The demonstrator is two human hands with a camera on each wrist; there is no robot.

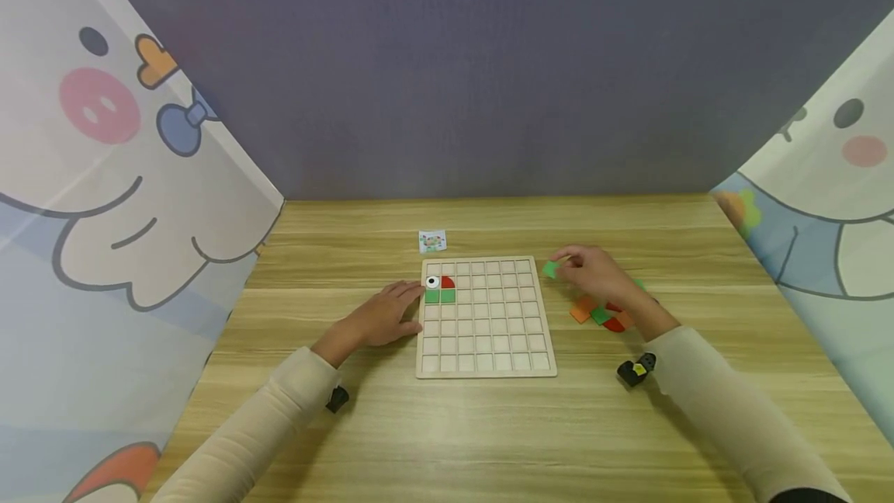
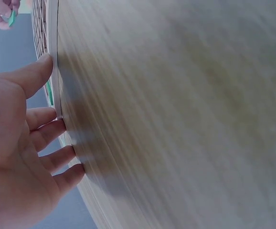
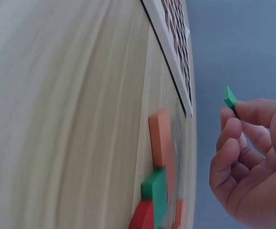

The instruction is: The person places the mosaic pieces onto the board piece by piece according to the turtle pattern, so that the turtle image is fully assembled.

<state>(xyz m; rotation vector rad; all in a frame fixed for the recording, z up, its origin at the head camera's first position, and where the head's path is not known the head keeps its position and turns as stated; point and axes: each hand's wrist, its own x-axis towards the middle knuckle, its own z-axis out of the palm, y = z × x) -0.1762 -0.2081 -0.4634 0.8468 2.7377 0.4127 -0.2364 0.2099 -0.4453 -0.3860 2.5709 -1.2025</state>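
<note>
A wooden grid board (image 1: pixel 489 372) lies on the table, with a white eye tile (image 1: pixel 432 282), a red rounded tile (image 1: pixel 448 282) and two green square tiles (image 1: pixel 440 296) in its upper left cells. At the board's left edge my left hand (image 1: pixel 382 315) rests, fingers extended, thumb and fingertips touching the rim in the left wrist view. To the right of the board, my right hand (image 1: pixel 594 274) pinches a green tile (image 3: pixel 229 98) between thumb and finger, held above the table. Under that forearm lies a pile of loose tiles (image 1: pixel 581 309), partly hidden.
A small picture card (image 1: pixel 432 241) lies behind the board. The pile shows orange, green and red pieces, one an orange tile (image 3: pixel 162 143). A dark grey wall (image 1: pixel 489 76) rises behind the wooden table (image 1: pixel 454 441), and printed cartoon panels stand at both sides.
</note>
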